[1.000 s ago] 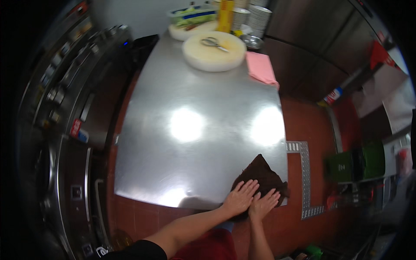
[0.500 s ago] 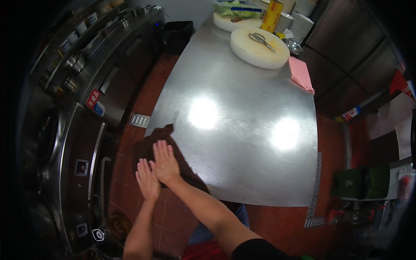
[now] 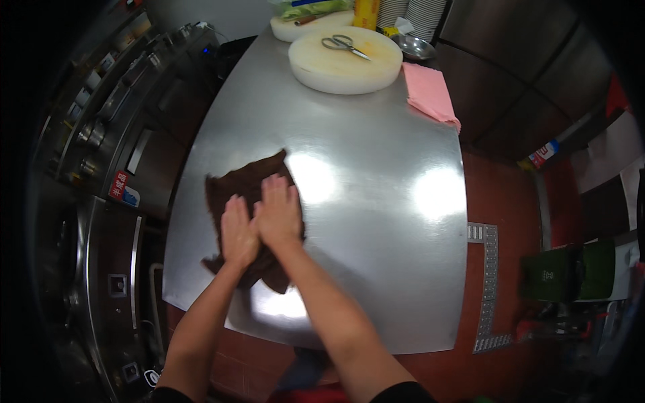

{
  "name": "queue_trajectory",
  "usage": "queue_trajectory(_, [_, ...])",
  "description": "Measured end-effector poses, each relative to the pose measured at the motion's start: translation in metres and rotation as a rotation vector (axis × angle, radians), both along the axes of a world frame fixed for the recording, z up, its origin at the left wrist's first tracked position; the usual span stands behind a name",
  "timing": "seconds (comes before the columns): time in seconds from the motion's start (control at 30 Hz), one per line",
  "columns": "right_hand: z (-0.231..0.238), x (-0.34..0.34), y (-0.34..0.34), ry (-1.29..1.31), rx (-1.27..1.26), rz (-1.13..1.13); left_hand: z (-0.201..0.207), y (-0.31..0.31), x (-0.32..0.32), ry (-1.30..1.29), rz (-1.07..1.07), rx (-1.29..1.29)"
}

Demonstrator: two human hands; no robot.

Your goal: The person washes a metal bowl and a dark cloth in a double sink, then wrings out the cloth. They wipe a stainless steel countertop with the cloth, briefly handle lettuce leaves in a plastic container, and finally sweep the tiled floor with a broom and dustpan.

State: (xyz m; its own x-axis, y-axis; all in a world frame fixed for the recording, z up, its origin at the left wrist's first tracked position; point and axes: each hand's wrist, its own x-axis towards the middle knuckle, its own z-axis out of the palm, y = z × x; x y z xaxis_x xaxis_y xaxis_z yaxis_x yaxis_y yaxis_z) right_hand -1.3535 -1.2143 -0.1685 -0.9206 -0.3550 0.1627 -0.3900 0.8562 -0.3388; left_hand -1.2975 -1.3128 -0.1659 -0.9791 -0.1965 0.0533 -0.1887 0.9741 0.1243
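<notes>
A dark brown cloth (image 3: 236,183) lies spread and crumpled on the left part of the steel table (image 3: 376,269). My left hand (image 3: 239,232) rests flat on it, fingers stretched forward. Beside it, almost touching, my right hand (image 3: 278,211) presses on the same cloth with its fingers extended. Neither hand grips anything; both are palm down. The cloth's corners stick out past the hands at the top and at the lower left.
At the table's far end are a thick round white chopping board (image 3: 346,64) with scissors (image 3: 346,46) on it, a folded pink cloth (image 3: 430,93) and a metal bowl (image 3: 414,47). Steel counters (image 3: 127,258) line the left. A green bin (image 3: 547,275) stands at the right.
Both hands and the brown cloth have moved from over the table's left edge up and inward onto its surface. The whole view has shifted, with the table now further left.
</notes>
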Motion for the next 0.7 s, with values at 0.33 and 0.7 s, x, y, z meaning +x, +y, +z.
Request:
queue_trajectory(0.33, [-0.002, 0.086, 0.338, 0.091, 0.113, -0.662, -0.007, 0.309, 0.031, 0.121, -0.782, 0.240])
queue_trajectory(0.7, [0.002, 0.217, 0.144, -0.161, 0.236, -0.832, 0.007, 0.091, 0.174, 0.027, -0.745, 0.387])
